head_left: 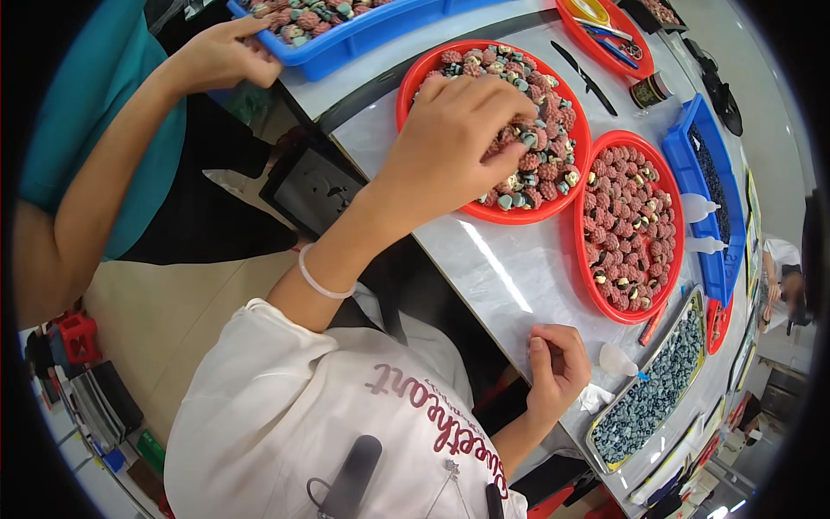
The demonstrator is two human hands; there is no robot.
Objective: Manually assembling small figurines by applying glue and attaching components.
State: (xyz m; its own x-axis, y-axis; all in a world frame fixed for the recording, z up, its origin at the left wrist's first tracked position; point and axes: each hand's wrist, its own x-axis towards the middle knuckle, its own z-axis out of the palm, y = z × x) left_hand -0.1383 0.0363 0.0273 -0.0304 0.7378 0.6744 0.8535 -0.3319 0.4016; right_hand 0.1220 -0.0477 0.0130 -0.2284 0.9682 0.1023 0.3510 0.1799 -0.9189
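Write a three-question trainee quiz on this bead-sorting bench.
1. True or false: the left hand reaches into a red tray of mixed pink and grey beads.
2. Where does the right hand rest? A) in the blue bin B) on the grey worktop C) on the scissors
3. Fill in: the metal tray of dark grey beads lies to the ____ of the right hand.

Key: 1 true; 2 B; 3 right

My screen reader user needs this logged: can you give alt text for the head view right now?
The person's left hand reaches into a round red plastic tray of small pink and grey beaded pieces, while the right hand rests loosely curled on the pale marble-look table. A second red tray of pink pieces sits alongside; another person's hand touches a blue plastic bin.
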